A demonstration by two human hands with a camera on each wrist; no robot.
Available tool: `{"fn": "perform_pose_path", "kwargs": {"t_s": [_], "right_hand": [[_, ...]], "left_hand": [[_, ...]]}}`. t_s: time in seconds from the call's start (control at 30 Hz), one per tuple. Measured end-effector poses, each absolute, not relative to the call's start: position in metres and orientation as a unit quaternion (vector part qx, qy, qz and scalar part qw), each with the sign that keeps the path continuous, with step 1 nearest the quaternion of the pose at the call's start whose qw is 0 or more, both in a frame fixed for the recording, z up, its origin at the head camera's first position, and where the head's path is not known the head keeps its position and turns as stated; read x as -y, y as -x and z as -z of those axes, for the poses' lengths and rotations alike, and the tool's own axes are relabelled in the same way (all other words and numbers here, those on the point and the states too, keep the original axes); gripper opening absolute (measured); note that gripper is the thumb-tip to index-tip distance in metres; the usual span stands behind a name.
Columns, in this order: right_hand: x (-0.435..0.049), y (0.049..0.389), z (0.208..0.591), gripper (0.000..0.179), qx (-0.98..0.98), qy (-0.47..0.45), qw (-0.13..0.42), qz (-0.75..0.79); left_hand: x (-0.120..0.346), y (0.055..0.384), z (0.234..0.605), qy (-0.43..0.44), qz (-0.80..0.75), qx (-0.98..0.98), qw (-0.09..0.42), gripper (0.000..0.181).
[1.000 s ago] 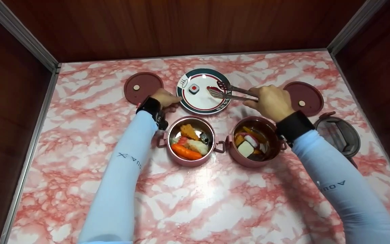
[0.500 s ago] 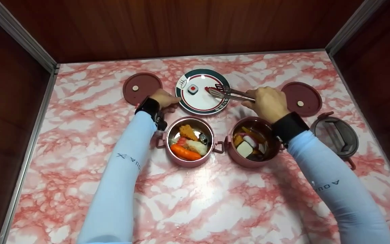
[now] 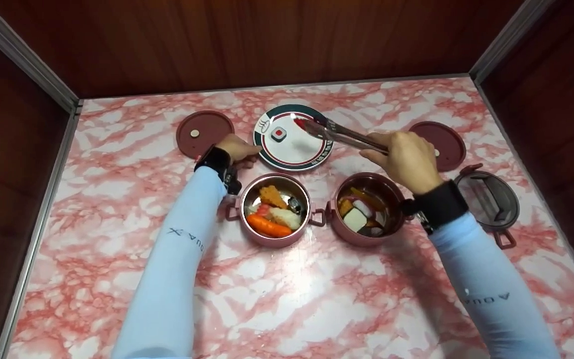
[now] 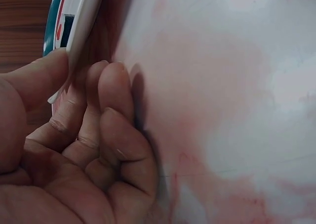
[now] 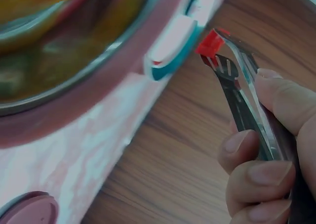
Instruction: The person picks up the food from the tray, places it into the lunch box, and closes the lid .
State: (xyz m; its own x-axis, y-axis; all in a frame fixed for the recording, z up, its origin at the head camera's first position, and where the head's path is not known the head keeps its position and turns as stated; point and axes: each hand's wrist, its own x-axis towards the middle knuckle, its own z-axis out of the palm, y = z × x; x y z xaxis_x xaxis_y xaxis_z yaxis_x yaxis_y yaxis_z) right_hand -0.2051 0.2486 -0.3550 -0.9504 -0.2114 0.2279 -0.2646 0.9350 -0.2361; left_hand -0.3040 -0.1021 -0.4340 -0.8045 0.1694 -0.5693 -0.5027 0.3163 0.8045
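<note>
My left hand (image 3: 237,149) pinches the near left rim of a white plate (image 3: 294,147) with a dark green border. In the left wrist view the thumb lies on the rim, with curled fingers beneath. My right hand (image 3: 409,159) grips metal tongs (image 3: 349,135) with slotted tips. Between those tips a small red piece (image 5: 211,43) is held, above the plate in the head view. A square sushi roll (image 3: 278,133) with a red centre sits on the plate's left side.
Nearer stand two pink pots: the left pot (image 3: 276,243) has a carrot (image 3: 268,227) and other food pieces, the right pot (image 3: 361,239) several more. Two dark red lids (image 3: 212,124) flank the plate. A grey glass-topped lid (image 3: 489,199) lies far right.
The tongs have closed on the red piece and lifted it off the plate's right side. My left hand has kept its pinch on the rim.
</note>
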Motion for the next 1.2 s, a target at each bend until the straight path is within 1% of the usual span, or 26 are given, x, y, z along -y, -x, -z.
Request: {"fn": "perform_pose_path", "kwargs": {"t_s": [0.2,0.33,0.57,0.77,0.87,0.97,1.2], "right_hand": [[-0.257,0.169,0.338,0.042,0.964,-0.122,0.166,-0.168],[-0.265,0.143,0.333,0.044,0.955,-0.128,0.2,-0.177],[-0.282,0.101,0.337,0.042,0.949,-0.116,0.228,-0.186],[-0.301,0.073,0.347,0.045,0.941,-0.131,0.256,-0.181],[-0.31,0.063,0.352,0.046,0.941,-0.134,0.257,-0.173],[-0.319,0.054,0.359,0.046,0.946,-0.132,0.245,-0.167],[-0.332,0.037,0.376,0.043,0.958,-0.082,0.214,-0.171]], "left_hand": [[0.104,0.304,0.432,0.104,-0.563,-0.765,0.295,0.029],[0.106,0.304,0.433,0.106,-0.559,-0.766,0.298,0.028],[0.106,0.303,0.434,0.109,-0.57,-0.763,0.285,0.025],[0.104,0.303,0.435,0.103,-0.57,-0.763,0.286,0.027],[0.105,0.303,0.436,0.108,-0.569,-0.762,0.289,0.028],[0.105,0.303,0.437,0.112,-0.563,-0.766,0.29,0.028],[0.104,0.305,0.436,0.119,-0.578,-0.753,0.291,0.025]]}}
